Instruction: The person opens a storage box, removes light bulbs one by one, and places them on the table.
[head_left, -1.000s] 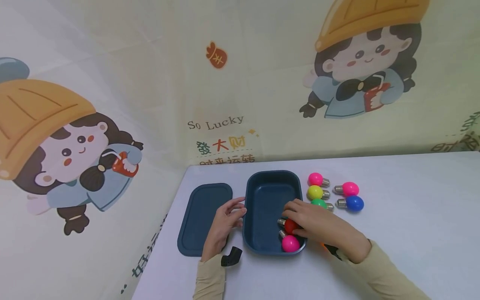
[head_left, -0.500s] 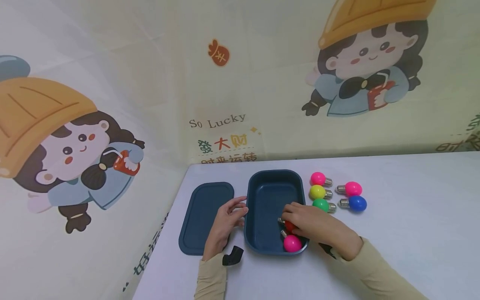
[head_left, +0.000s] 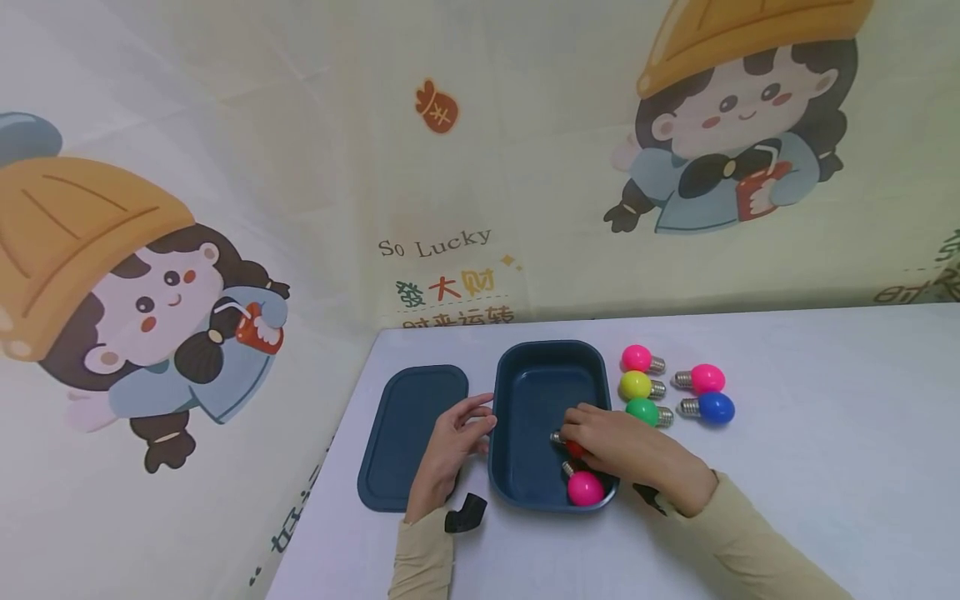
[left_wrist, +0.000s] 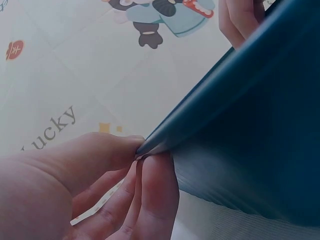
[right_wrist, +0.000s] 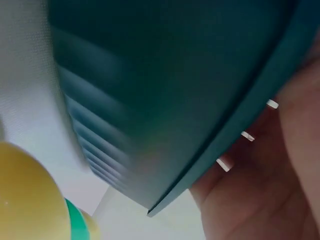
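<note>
A dark blue box (head_left: pixel 525 396) lies on the white table, its inside facing up. At its left rim my left hand (head_left: pixel 450 437) pinches the edge between thumb and fingers, plain in the left wrist view at the blue rim (left_wrist: pixel 175 127). My right hand (head_left: pixel 626 443) reaches over the right wall and holds a red light bulb (head_left: pixel 574 448) low inside the box. Most of the red bulb is hidden under the fingers; its metal base points left. Just below it, a pink bulb (head_left: pixel 585 489) lies in the near right corner.
Right of the box lie a pink bulb (head_left: pixel 637 358), a yellow bulb (head_left: pixel 635 385), a green bulb (head_left: pixel 642 412), another pink bulb (head_left: pixel 707 379) and a blue bulb (head_left: pixel 716 408). A flat dark blue lid (head_left: pixel 408 433) lies left, partly behind my left hand. A printed cloth backs the table.
My right hand has shifted slightly left within the box, moving the red bulb with it and covering more of it. The left hand stays at the rim.
</note>
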